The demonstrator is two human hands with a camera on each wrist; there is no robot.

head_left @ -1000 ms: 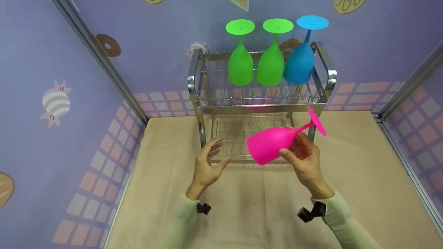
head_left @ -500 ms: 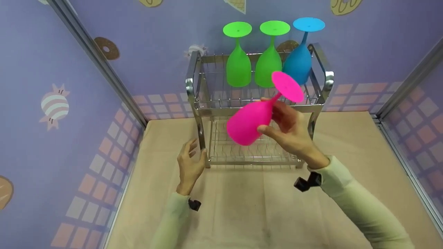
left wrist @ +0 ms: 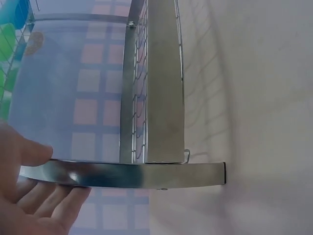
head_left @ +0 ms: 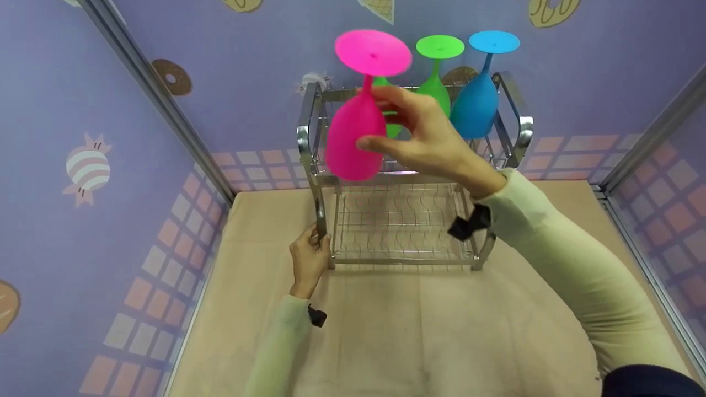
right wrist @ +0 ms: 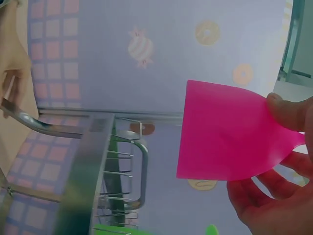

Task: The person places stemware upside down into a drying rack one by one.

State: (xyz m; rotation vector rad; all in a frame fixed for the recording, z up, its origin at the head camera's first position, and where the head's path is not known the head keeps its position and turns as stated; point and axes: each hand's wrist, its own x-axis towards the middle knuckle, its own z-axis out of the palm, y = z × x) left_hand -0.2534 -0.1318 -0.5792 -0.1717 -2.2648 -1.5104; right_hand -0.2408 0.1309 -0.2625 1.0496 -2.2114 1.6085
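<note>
A pink wine goblet (head_left: 353, 143) hangs upside down, foot up, over the left part of the metal rack's upper tier. My right hand (head_left: 427, 132) grips it by the bowl near the stem; the right wrist view shows the goblet's bowl (right wrist: 230, 132) between thumb and fingers. My left hand (head_left: 309, 259) holds the front left leg of the two-tier dish rack (head_left: 408, 261), thumb on one side and fingers on the other, as the left wrist view shows. On the upper tier stand an upturned blue goblet (head_left: 475, 107) and two green goblets (head_left: 434, 91), one mostly behind the pink goblet and right hand.
The lower tier (head_left: 402, 220) is a wire shelf with wavy dividers. A beige cloth (head_left: 386, 331) covers the table. Patterned purple walls (head_left: 248, 110) stand close behind the rack and on both sides.
My right hand has carried the pink goblet up and left, from in front of the rack to above its upper tier, turning it foot up. My left hand has moved left and taken hold of the rack's leg.
</note>
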